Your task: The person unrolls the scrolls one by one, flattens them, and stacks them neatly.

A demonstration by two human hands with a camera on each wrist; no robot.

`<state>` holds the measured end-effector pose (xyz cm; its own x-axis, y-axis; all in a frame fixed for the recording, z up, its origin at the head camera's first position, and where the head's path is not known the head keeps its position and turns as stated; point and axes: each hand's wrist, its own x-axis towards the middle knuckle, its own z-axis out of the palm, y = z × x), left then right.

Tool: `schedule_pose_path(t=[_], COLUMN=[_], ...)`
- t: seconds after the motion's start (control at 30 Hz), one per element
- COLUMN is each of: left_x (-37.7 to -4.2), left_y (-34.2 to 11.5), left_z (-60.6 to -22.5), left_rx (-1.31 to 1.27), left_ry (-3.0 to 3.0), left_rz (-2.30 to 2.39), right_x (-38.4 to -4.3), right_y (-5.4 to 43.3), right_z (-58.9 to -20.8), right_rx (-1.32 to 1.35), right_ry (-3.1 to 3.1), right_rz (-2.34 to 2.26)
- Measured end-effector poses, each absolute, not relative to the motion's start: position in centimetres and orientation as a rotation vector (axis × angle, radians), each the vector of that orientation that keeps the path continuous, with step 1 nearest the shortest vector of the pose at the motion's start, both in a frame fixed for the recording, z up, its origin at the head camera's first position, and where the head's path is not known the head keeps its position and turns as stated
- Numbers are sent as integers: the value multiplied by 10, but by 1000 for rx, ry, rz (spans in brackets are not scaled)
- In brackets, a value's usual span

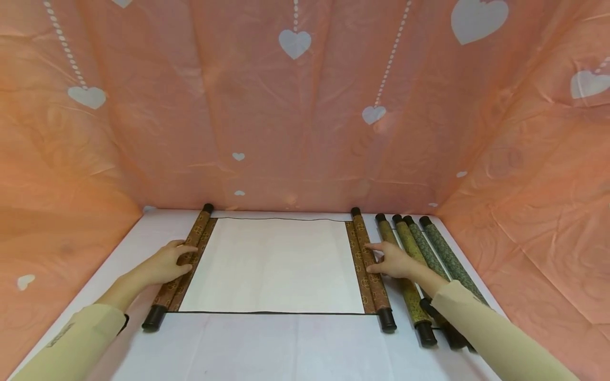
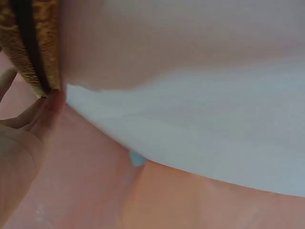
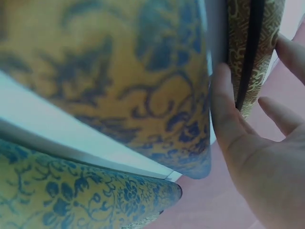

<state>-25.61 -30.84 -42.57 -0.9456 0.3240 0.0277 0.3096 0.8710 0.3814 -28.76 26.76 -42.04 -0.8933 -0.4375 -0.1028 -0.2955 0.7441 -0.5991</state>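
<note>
A scroll (image 1: pixel 274 267) lies unrolled on the table, its blank white sheet between two brown patterned rolled ends with black knobs. My left hand (image 1: pixel 167 263) grips the left rolled end (image 1: pixel 164 294) about midway along. At the right rolled end (image 1: pixel 376 288), my right hand (image 1: pixel 394 260) holds on with thumb and fingers spread over it. In the left wrist view, the left hand (image 2: pixel 24 143) has its fingertips at the brown roll (image 2: pixel 50 43). The right wrist view has the brown roll (image 3: pixel 252 52) between the right hand's (image 3: pixel 271 167) thumb and fingers.
Several rolled scrolls lie side by side on the right, yellow-green ones (image 1: pixel 410 296) and green ones (image 1: pixel 448 251), partly under the right forearm. A white cloth (image 1: pixel 248 346) covers the table. Pink-orange curtains (image 1: pixel 286 132) with white hearts enclose the back and sides.
</note>
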Motion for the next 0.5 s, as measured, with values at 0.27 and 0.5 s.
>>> schedule_pose_path(t=[0.27,0.5], left_x=[-256,-263], left_y=[-287,-247], left_z=[-415,-399], left_rx=[592,644], left_ry=[3041,3013], left_rz=[600,714], right_x=[-271,-262], right_y=[266,274], right_z=[-413,-405], right_rx=[-615,-619], right_ry=[2791,2863], right_rz=[-821,-951])
